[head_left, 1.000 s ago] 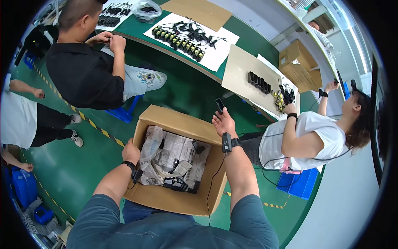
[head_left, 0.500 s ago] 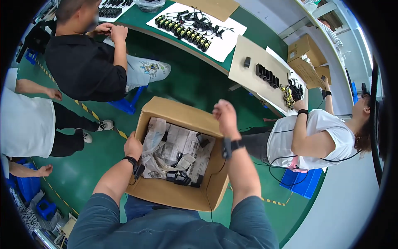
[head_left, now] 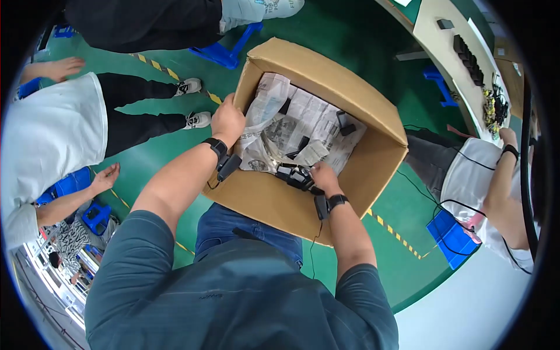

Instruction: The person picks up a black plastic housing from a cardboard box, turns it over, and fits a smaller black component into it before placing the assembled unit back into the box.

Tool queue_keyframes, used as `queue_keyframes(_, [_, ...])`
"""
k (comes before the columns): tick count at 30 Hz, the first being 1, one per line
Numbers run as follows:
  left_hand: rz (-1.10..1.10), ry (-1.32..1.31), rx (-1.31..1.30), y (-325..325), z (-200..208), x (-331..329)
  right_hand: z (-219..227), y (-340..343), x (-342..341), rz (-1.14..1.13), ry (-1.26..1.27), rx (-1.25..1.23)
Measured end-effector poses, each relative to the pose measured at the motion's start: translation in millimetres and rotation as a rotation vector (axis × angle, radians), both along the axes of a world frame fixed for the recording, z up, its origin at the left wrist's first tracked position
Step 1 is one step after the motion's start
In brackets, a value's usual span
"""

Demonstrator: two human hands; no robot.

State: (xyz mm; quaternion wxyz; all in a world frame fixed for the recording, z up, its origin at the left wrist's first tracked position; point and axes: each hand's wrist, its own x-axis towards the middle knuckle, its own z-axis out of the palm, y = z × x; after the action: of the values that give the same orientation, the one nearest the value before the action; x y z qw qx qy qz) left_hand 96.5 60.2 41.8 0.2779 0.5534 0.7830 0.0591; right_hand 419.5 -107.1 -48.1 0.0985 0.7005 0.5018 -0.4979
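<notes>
A big brown cardboard box [head_left: 326,175] rests on the person's lap, open at the top. The left hand [head_left: 227,119] sits on the box's left edge with its fingers curled over the rim, likely to keep the box from tipping or sliding. The right hand [head_left: 324,177] is down inside the box, near the wall closest to the body. Its fingers are bent down among some small black parts [head_left: 294,175] lying there (I cannot tell for sure if they pinch one or only touch them). Crumpled newspaper [head_left: 291,125] lines the inside of the box, probably to keep the parts soft and safe, and a few more black parts [head_left: 345,122] lie on it farther back. Both wrists wear black bands. Other people sit close by on the green floor [head_left: 146,169], one in a white shirt [head_left: 49,131] on the left. To the right is a long table [head_left: 443,52] with rows of dark pieces on it.
</notes>
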Motion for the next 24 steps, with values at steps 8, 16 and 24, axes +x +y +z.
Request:
queue_keyframes(8, [-0.079, -0.101, -0.004, -7.5, -19.8, -8.1, -116.7, 104.7, -87.5, -0.109, -0.055, 0.453])
queue_keyframes(16, [-0.095, -0.298, -0.015, 10.2, -10.1, -23.4, -202.7, 153.0, -193.6, -0.347, 0.046, 0.494])
queue_keyframes(24, [-0.101, -0.272, -0.093, 26.4, -8.6, -22.5, -224.4, 130.9, -197.0, -0.905, 0.479, 0.387])
